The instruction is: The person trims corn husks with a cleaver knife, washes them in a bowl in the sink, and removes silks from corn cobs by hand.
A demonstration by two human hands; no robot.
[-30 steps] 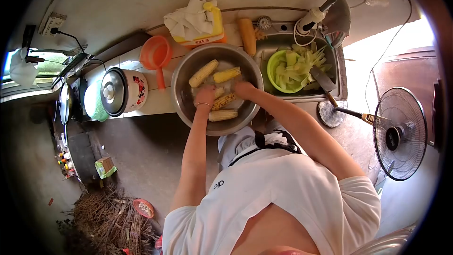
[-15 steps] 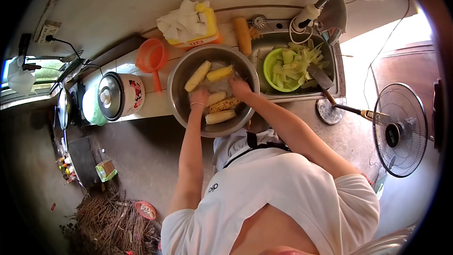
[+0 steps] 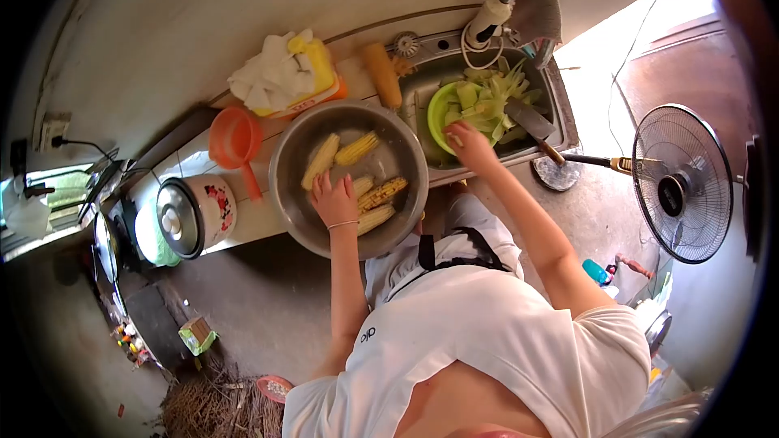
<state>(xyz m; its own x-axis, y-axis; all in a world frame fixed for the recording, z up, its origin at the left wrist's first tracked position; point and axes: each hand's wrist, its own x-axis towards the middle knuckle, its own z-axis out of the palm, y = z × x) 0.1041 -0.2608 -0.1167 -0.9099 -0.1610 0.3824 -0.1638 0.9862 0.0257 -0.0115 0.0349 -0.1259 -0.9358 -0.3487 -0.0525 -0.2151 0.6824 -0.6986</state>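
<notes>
Corn cobs around left hand, fingers spread, right hand by green bowl, grip unclear, tiled counter, fan far right.

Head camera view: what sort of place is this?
Probably a home kitchen: a metal sink holding a bowl of husks, a metal basin of corn cobs, and a lidded pot on the tiled counter.

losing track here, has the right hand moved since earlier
Yes: against the fixed steel sink, the bare right hand has moved right, out of the wide grey metal basin to the round green bowl.
</notes>
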